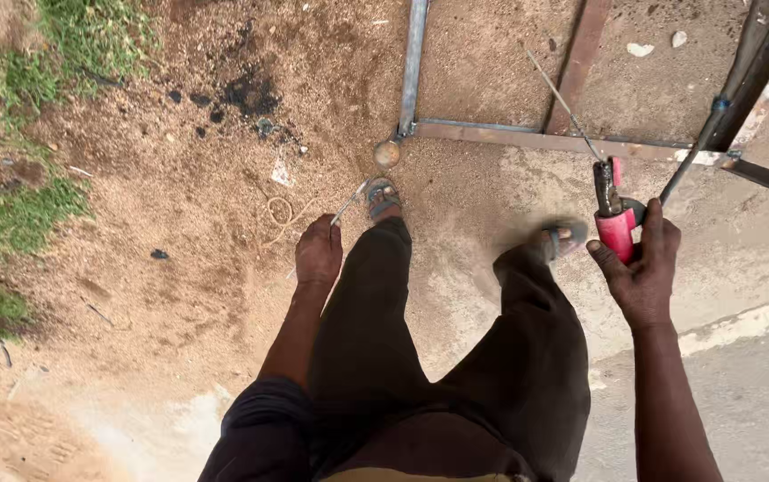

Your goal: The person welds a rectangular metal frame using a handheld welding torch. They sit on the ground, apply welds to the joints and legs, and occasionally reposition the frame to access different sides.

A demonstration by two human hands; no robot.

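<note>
The right hand (pixel 643 268) is clamped on the red-handled welding electrode holder (pixel 615 219), a stiff, fairly light tool best gripped by its insulated handle, above the rusty steel frame (pixel 527 138). The left hand (pixel 318 252) pinches a thin, brittle-coated welding rod (pixel 349 203).

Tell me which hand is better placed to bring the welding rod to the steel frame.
Right. The right hand grips the red electrode holder, rod over the frame; the left hand holds only thin rods.
</note>
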